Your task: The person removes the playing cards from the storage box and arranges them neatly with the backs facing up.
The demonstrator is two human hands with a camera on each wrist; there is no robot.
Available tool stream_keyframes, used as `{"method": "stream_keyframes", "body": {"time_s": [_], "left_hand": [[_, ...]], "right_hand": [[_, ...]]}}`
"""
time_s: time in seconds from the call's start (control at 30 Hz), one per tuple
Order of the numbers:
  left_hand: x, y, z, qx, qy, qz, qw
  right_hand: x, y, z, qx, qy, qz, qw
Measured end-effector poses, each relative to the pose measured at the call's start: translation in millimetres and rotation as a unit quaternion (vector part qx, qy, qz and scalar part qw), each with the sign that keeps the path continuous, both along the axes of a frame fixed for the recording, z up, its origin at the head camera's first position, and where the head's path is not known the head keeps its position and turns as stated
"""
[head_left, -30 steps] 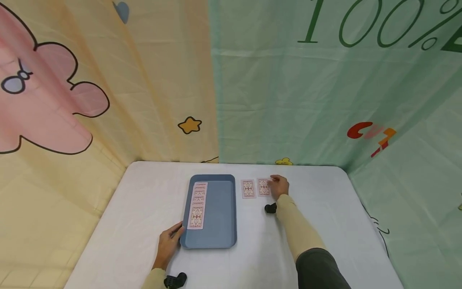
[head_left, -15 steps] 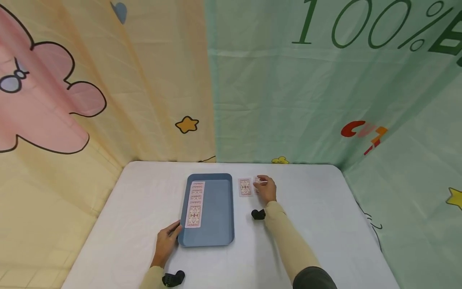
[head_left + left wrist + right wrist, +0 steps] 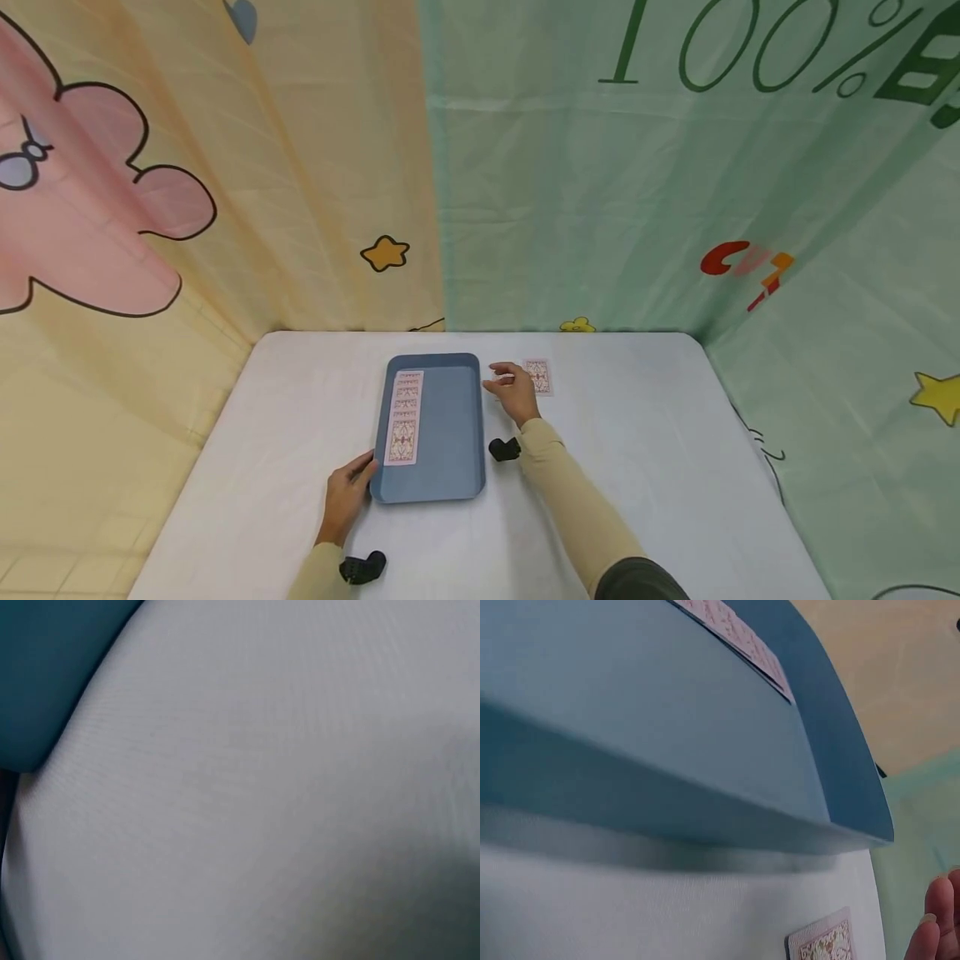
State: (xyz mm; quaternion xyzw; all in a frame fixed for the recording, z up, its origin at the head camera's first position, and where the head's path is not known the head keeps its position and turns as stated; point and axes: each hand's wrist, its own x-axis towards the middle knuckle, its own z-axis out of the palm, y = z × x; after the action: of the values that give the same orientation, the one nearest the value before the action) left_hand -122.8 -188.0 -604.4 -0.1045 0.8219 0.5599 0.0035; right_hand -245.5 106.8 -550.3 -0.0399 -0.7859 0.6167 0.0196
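Note:
A blue rectangular tray lies on the white table, with a column of overlapping playing cards, patterned backs up, along its left side. My left hand holds the tray's lower left edge, thumb at the rim. Just right of the tray's upper right side, my right hand hovers low, thumb and index finger apart. It hides most of that spot in the head view. The right wrist view has a card on the table by the tray, fingertips near it. Another card lies face down right of the hand.
Printed curtains stand behind the table and at both sides. A black wrist camera is on the left wrist and another black wrist camera on the right. The left wrist view shows mostly white tablecloth.
My right hand has moved left from the outer card to the place of the card nearer the tray, uncovering the outer card. My left hand stays at the tray.

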Motion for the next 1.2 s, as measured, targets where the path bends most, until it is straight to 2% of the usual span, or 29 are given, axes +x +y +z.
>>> {"method": "stream_keyframes", "body": {"time_s": [0.27,0.5,0.73,0.87,1.03,1.2], "left_hand": [[-0.5,0,0.0,0.012,0.002,0.002,0.9999],[-1.9,0,0.2,0.011,0.006,0.006,0.9999],[-1.3,0,-0.2,0.006,0.007,0.002,1.0000],[-1.4,2,-0.6,0.005,0.009,0.003,0.9999],[-0.8,2,0.3,0.002,0.009,0.006,0.9999],[1.7,2,0.4,0.003,0.006,0.008,0.9999]], "right_hand": [[4.5,-26,7.0,-0.012,0.015,0.034,0.999],[11.1,-46,5.2,-0.007,0.062,0.046,0.997],[18.6,-63,-0.7,0.037,0.050,0.039,0.997],[21.2,-70,-1.3,0.040,0.052,0.046,0.997],[24.0,-77,-1.7,0.039,0.047,0.066,0.996],[26.0,-83,-0.9,0.047,0.022,0.093,0.994]]}}
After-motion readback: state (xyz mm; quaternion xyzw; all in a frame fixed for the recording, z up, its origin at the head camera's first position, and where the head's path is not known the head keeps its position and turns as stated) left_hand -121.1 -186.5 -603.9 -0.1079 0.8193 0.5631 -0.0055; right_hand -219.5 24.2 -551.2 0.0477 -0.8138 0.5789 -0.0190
